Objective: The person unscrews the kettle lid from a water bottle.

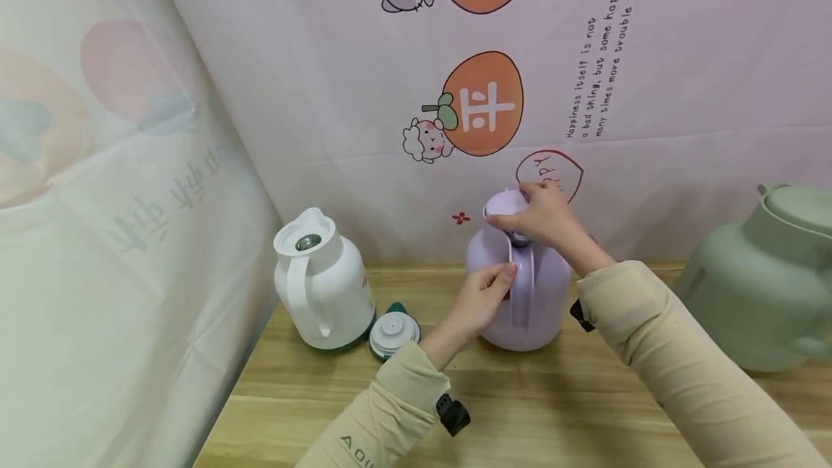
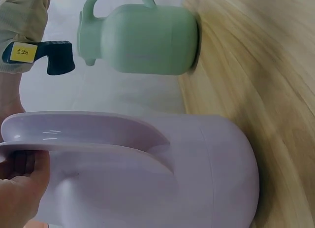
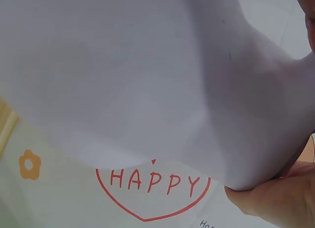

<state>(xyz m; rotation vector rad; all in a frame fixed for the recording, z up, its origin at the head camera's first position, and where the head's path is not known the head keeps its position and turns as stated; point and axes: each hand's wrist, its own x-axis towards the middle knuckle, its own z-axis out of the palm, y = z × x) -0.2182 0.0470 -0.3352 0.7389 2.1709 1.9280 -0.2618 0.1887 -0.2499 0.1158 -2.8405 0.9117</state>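
Note:
A lilac vacuum jug (image 1: 549, 298) stands upright on the table, its handle (image 1: 522, 295) facing me. My left hand (image 1: 477, 300) holds the upper part of that handle from the left. In the left wrist view, curled fingers of the left hand (image 2: 22, 193) reach in behind the handle. My right hand (image 1: 551, 217) grips the lilac lid (image 1: 505, 202) at the jug's top, thumb on the near side and fingers on the far side. Whether the lid is seated or loose, I cannot tell. The jug's body fills most of the right wrist view, with the right hand (image 3: 280, 193) at its edge.
Left of the lilac jug stands a lidless white jug (image 1: 331, 287), its mouth uncovered. Beside it lies a white and green stopper lid (image 1: 394, 332). A larger green jug (image 1: 757, 287) stands to the right. A printed cloth (image 1: 364, 92) hangs behind the wooden table (image 1: 520, 410).

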